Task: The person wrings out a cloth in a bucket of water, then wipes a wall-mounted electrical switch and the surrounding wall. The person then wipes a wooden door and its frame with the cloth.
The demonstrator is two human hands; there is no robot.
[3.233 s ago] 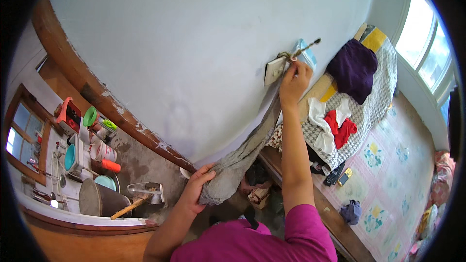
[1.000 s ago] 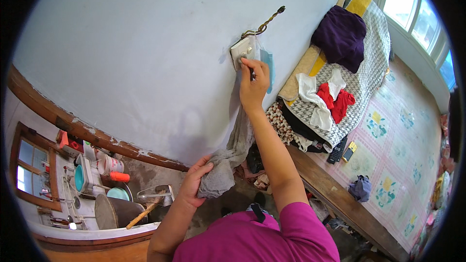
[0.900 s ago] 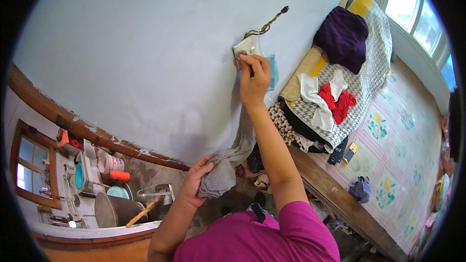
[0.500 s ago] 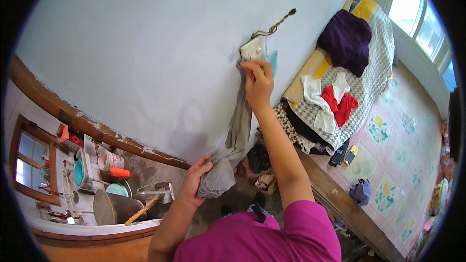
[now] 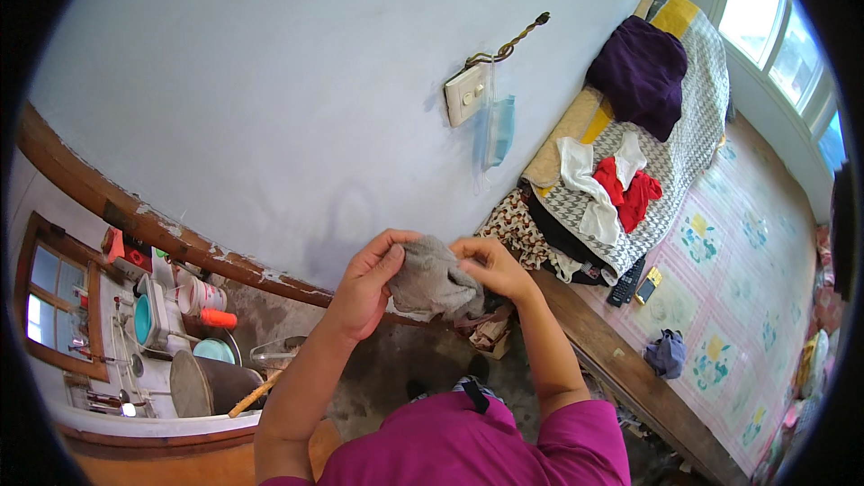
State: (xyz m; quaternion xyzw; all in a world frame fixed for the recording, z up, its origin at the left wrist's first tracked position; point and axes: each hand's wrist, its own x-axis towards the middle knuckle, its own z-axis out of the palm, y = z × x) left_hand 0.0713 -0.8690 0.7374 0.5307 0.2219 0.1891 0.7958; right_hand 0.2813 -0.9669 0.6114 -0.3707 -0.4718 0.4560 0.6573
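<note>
Two hands, both yours, meet at the bunched grey cloth, which is held in the air to the left of the platform's wooden edge. Your left hand is closed on it, thumb pressed over its left side. Your right hand has its thumb and forefinger bent and slightly parted at the right side; I cannot tell whether they pinch it. A black remote lies near the platform's edge.

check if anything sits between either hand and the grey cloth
Nothing visible does: the left hand grips the grey cloth, and the right hand is at its right edge. The blue mask hangs on the wall, clear of both.
</note>
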